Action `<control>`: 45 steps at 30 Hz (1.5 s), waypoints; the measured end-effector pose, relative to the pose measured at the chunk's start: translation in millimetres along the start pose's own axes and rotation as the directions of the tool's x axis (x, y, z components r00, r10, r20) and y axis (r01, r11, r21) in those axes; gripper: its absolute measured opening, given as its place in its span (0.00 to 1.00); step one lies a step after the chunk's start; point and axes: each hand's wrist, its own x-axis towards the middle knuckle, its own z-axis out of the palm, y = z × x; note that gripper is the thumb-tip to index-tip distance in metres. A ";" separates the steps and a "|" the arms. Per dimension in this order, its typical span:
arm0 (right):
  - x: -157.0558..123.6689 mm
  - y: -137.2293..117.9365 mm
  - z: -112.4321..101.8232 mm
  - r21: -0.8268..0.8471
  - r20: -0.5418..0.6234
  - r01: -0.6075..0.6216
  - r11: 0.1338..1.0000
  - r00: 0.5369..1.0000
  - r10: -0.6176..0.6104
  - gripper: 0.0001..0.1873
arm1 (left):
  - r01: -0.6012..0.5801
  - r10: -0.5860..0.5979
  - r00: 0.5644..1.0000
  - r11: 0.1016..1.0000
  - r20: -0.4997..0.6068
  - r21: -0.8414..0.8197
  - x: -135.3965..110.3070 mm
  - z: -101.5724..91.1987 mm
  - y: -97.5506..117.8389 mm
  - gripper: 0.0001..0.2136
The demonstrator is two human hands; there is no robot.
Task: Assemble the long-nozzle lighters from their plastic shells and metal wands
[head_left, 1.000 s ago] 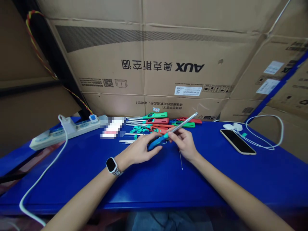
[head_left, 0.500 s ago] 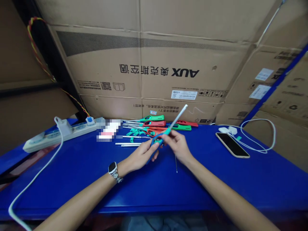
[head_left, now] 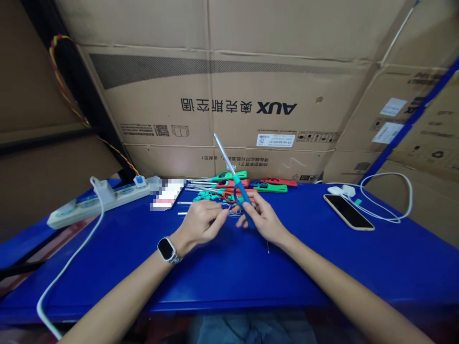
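My right hand (head_left: 268,220) is wrapped round the blue handle of a long-nosed gas lighter (head_left: 243,191), its silver tube tilted up and to the left. Close beside it, my left hand (head_left: 201,222) is closed, thumb and fingers drawn together; what they hold, if anything, is hidden. Behind the left hand lie loose metal tubes (head_left: 182,213) with thin white wires and a heap of small teal plastic pieces (head_left: 206,196). Further back, several lighters with green (head_left: 274,188) and red (head_left: 234,183) handles are piled. A thin rod (head_left: 267,247) shows below my right hand.
A white power strip (head_left: 124,197) with a plugged-in charger is on the left, and a partly blurred white object (head_left: 174,191) beside it. At right lie a phone (head_left: 347,212) and a white cable (head_left: 410,205). Cardboard (head_left: 236,71) walls the blue table's (head_left: 229,282) back.
My left hand has let go of the blue lighter and moved slightly left. The right hand now grips its handle, and the tube has swung from pointing up-right to up-left.
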 end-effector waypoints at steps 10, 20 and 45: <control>-9.9 6.8 -1.8 -0.631 0.392 0.317 0.708 0.918 -0.061 0.15 | -0.161 0.160 0.987 0.986 0.013 0.047 1.0 8.9 13.7 0.17; -6.7 -1.5 -25.0 -0.633 0.199 0.181 0.753 0.978 -0.068 0.15 | 0.136 -0.147 0.966 0.989 0.214 0.065 -3.9 19.8 -1.5 0.13; 54.2 -8.1 -0.6 0.197 -0.198 -0.084 0.977 0.972 0.124 0.24 | 0.466 -0.430 0.881 0.860 0.195 -0.209 -0.3 0.7 -29.4 0.13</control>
